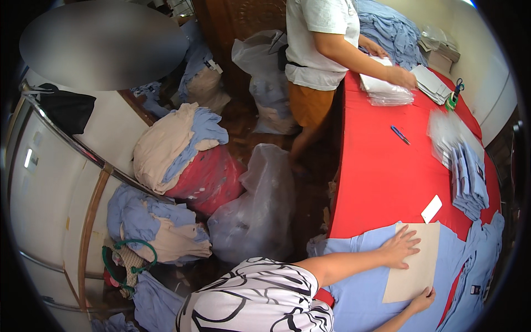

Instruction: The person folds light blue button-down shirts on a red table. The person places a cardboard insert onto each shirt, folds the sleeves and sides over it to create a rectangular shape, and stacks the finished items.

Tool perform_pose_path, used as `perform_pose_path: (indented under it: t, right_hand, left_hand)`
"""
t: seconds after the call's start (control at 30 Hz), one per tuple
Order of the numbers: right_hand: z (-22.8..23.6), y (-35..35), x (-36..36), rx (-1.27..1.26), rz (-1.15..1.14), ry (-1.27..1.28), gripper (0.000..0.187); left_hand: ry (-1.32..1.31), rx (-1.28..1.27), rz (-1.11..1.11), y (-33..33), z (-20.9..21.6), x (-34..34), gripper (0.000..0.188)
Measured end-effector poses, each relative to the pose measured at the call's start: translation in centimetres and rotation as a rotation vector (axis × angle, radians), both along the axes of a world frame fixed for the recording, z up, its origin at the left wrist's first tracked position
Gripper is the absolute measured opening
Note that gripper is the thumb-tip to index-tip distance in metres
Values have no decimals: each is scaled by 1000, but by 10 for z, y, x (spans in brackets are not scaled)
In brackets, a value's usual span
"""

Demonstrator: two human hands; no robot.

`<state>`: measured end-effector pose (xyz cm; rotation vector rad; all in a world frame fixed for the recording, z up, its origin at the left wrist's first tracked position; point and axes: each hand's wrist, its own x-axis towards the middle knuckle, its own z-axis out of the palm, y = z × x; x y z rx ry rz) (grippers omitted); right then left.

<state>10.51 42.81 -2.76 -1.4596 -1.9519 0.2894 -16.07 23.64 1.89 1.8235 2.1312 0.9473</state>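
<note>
A pale blue garment (359, 265) lies spread on the red-covered table, with a flat beige cardboard sheet (426, 249) on top of it. My left hand (401, 247) rests flat on the sheet's upper left part, fingers spread. At the sheet's lower right corner, my right hand (422, 301) has its fingertips pinched on the edge. A small white card (431, 209) lies just beyond the sheet on the red cloth. My patterned sleeve covers the near left side of the view.
Folded blue garments (467, 180) and clear plastic bags (442, 133) lie along the red table (376, 166), beside a blue pen (400, 135). Across it, another person (323, 50) handles a packet stack (387, 88). Clothes-filled bags (207, 177) stand on the floor at left.
</note>
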Motion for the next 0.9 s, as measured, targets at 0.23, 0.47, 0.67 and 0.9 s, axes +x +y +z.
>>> perform_pose_path:
  t: [0.23, 0.47, 0.67, 0.9]
  right_hand:
    - [-24, 70, 55, -510, 269, 500, 17]
    - [20, 57, 64, -850, 303, 571, 18]
    - [32, 25, 17, -215, 165, -194, 19]
    - [12, 16, 18, -85, 22, -58, 24]
  left_hand:
    - [-13, 93, 7, 6, -11, 2, 70]
    - [-1, 37, 24, 6, -9, 2, 71]
    - [-22, -5, 29, -2, 0, 0, 71]
    - [20, 146, 66, 9, -20, -4, 71]
